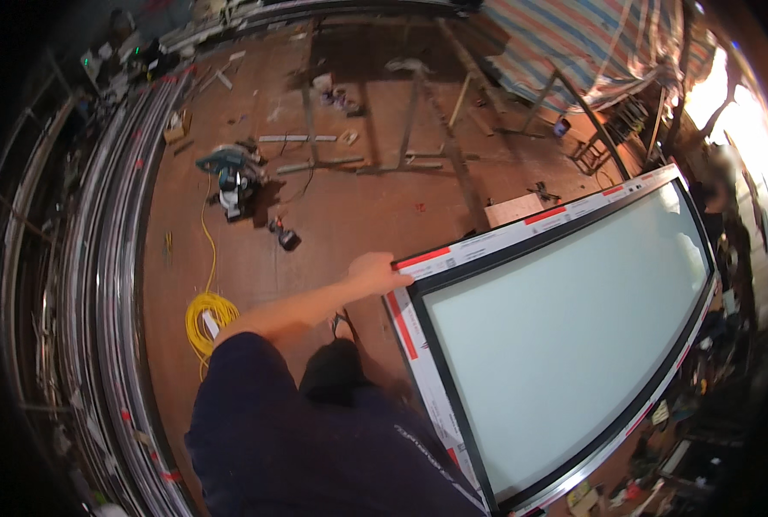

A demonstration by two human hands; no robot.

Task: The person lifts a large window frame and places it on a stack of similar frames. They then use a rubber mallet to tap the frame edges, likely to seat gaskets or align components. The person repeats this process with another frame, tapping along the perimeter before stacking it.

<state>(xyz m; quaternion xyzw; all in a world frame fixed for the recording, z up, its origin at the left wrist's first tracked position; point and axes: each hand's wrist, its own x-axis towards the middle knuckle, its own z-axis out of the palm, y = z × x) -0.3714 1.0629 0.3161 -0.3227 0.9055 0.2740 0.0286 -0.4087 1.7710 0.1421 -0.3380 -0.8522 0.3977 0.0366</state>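
Note:
A large framed glass panel [565, 336], likely a window or door sash, stands tilted at my right side. Its pale, frosted-looking glass sits in a black inner border, and white-and-red protective film [504, 233] covers the outer frame. My left hand [375, 274] reaches across from my dark sleeve and grips the panel's upper near corner, fingers closed over the edge. My right hand is out of sight; the panel and my body cover that side. Whatever supports the panel's lower edge is hidden.
On the brown floor lie a mitre saw [230, 177], a cordless drill [287, 235] and a coiled yellow hose or cable [196, 323]. Long metal profiles [112, 284] line the left. A thin-legged metal stand [410, 121] is ahead, near a striped tarp [565, 43].

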